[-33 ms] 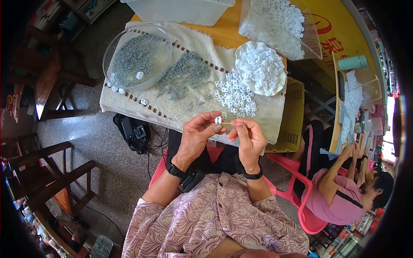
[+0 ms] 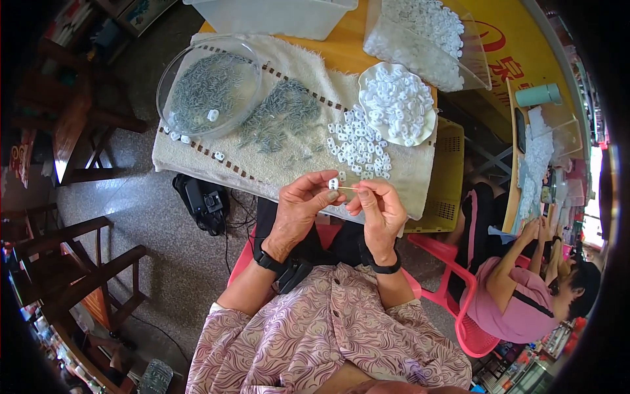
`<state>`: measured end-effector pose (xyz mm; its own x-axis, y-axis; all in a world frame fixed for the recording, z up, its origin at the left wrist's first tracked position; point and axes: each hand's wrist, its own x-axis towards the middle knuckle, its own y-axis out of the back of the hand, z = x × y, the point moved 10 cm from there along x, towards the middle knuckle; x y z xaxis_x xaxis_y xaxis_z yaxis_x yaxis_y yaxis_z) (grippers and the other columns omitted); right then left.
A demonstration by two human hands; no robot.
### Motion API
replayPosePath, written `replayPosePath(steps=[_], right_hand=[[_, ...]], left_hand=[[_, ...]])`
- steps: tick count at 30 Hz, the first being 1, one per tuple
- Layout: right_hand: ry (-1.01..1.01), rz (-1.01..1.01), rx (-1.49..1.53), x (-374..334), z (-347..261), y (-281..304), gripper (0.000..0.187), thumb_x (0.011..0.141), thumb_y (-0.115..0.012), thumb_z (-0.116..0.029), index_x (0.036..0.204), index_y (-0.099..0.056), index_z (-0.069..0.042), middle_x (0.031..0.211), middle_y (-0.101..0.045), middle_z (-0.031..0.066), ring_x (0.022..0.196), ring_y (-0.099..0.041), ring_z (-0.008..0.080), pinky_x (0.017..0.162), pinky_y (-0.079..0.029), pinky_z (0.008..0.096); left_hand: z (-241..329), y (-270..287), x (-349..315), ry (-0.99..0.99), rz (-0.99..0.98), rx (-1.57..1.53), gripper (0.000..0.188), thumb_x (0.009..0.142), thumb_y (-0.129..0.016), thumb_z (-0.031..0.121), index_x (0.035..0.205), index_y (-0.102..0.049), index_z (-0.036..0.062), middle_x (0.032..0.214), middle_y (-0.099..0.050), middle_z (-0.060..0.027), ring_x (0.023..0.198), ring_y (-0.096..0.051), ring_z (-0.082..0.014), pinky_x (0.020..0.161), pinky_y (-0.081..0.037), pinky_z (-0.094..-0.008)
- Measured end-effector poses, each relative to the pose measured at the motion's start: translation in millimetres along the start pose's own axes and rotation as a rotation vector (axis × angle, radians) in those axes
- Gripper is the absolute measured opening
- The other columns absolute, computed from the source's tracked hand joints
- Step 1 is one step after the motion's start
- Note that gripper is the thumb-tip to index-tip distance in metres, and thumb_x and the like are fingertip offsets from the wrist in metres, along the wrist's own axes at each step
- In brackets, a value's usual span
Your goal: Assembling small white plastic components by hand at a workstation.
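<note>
My left hand (image 2: 296,209) pinches a small white plastic piece with two dark holes (image 2: 333,184) between thumb and fingers, above the towel's near edge. In my right hand (image 2: 382,213), a thin pale stick (image 2: 348,188) is held between thumb and forefinger. Its far end reaches the white piece; whether the tip is inside a hole is too small to tell. Just beyond my hands, loose white pieces (image 2: 357,144) of the same kind lie on the cream towel (image 2: 262,172). More fill a white scalloped dish (image 2: 430,125).
Small grey metal pins or screws lie in a round clear tray (image 2: 159,98) and in a loose heap (image 2: 282,111) beside it. Behind are a translucent bin (image 2: 275,18) and a bag of white pieces (image 2: 420,49). A yellow crate (image 2: 449,171) and a seated person (image 2: 518,295) are at right.
</note>
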<state>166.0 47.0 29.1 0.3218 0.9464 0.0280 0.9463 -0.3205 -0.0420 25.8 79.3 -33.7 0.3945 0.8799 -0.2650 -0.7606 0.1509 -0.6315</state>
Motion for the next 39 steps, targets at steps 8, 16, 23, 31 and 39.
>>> replayPosePath(steps=[8,16,23,31,39], right_hand=[[-0.047,-0.007,0.011,-3,3,0,0.015,0.094,-0.057,-0.011,0.099,-0.059,0.002,0.083,-0.065,0.0081,0.064,-0.061,0.0108,0.055,-0.048,0.0218],[-0.070,0.005,0.058,-5,3,-2,0.017,0.096,-0.054,-0.015,0.099,-0.056,0.002,0.085,-0.066,0.0100,0.063,-0.061,0.0105,0.056,-0.049,0.0220],[-0.072,-0.004,0.072,-5,5,-2,0.016,0.095,-0.056,-0.013,0.100,-0.056,0.002,0.089,-0.067,0.0113,0.063,-0.061,0.0106,0.056,-0.049,0.0222],[-0.111,0.005,0.175,-2,9,-3,0.014,0.092,-0.060,-0.010,0.101,-0.057,0.001,0.085,-0.066,0.0093,0.059,-0.057,0.0094,0.053,-0.046,0.0219],[-0.064,0.018,0.038,0,2,1,0.013,0.092,-0.061,-0.008,0.100,-0.058,0.001,0.078,-0.062,0.0038,0.055,-0.049,0.0046,0.052,-0.042,0.0188]], left_hand=[[0,-4,-3,0.025,-0.003,0.067,0.035,0.085,-0.064,-0.002,0.120,-0.059,0.0006,0.094,-0.068,-0.0063,0.089,-0.066,-0.0133,0.080,-0.052,-0.0246],[8,-8,-4,-0.041,-0.031,0.077,0.034,0.085,-0.064,-0.003,0.119,-0.059,-0.0010,0.095,-0.067,-0.0046,0.088,-0.066,-0.0146,0.081,-0.052,-0.0255],[5,-7,-5,-0.023,-0.031,0.136,0.032,0.084,-0.066,-0.002,0.116,-0.061,-0.0003,0.091,-0.065,-0.0025,0.087,-0.066,-0.0122,0.076,-0.052,-0.0231],[7,-13,-6,-0.022,-0.040,0.135,0.032,0.085,-0.066,-0.001,0.116,-0.062,0.0002,0.089,-0.064,-0.0007,0.085,-0.063,-0.0087,0.074,-0.050,-0.0200],[-5,-19,-6,0.058,-0.130,0.127,0.030,0.088,-0.064,0.005,0.118,-0.062,0.0029,0.092,-0.066,-0.0014,0.084,-0.063,-0.0066,0.068,-0.050,-0.0188]])
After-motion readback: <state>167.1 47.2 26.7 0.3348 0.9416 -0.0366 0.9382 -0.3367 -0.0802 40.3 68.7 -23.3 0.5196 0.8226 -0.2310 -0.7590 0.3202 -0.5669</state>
